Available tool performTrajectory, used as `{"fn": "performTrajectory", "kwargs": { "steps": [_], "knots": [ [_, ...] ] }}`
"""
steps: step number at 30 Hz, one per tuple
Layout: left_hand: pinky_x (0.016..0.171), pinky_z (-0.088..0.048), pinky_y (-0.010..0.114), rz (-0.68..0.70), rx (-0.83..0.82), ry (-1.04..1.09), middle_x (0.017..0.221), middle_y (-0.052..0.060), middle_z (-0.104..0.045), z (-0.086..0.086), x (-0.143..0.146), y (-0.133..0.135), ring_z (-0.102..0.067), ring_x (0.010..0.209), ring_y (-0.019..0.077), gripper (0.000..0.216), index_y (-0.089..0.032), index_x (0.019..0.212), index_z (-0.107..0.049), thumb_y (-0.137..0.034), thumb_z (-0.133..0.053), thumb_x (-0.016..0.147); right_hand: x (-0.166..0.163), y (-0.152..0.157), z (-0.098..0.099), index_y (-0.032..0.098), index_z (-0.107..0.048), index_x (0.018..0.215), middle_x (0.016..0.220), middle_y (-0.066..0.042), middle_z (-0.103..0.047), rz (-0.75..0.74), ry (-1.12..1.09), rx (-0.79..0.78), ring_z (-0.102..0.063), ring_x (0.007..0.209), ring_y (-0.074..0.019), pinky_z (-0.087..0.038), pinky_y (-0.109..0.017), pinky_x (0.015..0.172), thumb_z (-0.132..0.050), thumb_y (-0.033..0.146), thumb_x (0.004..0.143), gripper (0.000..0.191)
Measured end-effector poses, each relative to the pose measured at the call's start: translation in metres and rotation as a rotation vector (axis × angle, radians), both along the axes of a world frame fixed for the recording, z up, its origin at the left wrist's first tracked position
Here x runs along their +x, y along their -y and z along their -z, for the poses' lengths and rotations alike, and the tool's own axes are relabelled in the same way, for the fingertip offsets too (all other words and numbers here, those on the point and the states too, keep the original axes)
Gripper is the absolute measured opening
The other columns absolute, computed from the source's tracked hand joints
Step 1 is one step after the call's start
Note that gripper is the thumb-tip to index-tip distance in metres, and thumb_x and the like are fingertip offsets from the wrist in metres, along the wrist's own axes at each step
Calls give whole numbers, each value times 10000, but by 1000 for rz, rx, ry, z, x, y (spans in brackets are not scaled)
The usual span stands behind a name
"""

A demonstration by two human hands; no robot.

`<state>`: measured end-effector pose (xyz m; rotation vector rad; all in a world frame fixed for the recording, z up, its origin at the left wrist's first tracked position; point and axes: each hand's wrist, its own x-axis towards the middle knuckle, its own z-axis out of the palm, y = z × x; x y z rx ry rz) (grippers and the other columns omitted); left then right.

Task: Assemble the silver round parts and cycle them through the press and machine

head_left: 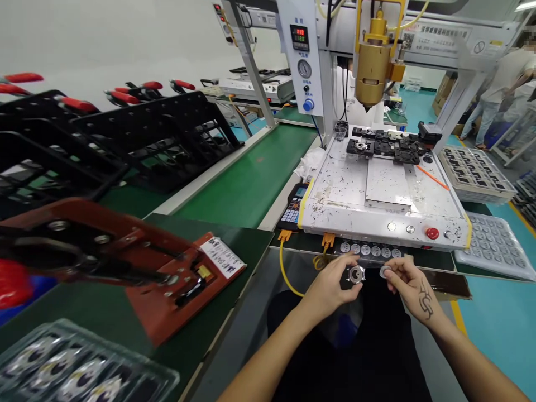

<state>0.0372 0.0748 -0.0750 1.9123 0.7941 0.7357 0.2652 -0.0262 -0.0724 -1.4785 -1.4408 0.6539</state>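
Observation:
Between the thumb and fingers of my left hand (337, 285) is a small round metallic watch case (356, 274), its ringed face turned toward me. To the right of it, my right hand (412, 287) pinches a small clear round disc (384, 272) by its edge. The two parts are apart, held above my lap just in front of the white machine (347, 220). Behind my hands, a sheet of round clear discs (365, 250) lies partly under the machine's front edge.
A brass dispensing head (372, 72) hangs over black fixtures (385, 146) on the machine. At left stand a red-brown lever press (167, 268) and a clear tray (171, 375) of round parts. Stacked trays (477, 170) are at right. A yellow cable (287, 276) hangs near my left arm.

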Motion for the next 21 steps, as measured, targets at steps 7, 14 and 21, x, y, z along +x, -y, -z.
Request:
{"fn": "performTrajectory", "kwargs": {
  "steps": [7,14,21],
  "knots": [
    [850,-644,326,-88,-879,458,994,35,-777,-30,-13,41,-799,883,204,516,-195,1126,-610,-266,-961,755,-24,-5,-42,192,-707,935,608,23,-657,-54,-565,-311,-598,511,-141,-542,-282,533,-874,527,883,379],
    [934,-653,342,-164,-1024,578,1084,93,-828,-45,-26,57,-821,980,234,592,-160,1187,-688,-258,-1028,712,-33,-9,-45,194,-686,925,597,20,-675,-126,-566,-351,-615,509,-142,-530,-284,563,-837,541,922,379],
    [1069,-631,452,-163,-1019,683,1228,138,-821,-49,-33,67,-774,1182,302,536,-161,1303,-761,-449,-907,875,-32,-2,-43,209,-629,870,618,35,-633,-246,-652,-467,-569,514,-121,-469,-249,526,-771,500,996,347]
  ]
}}
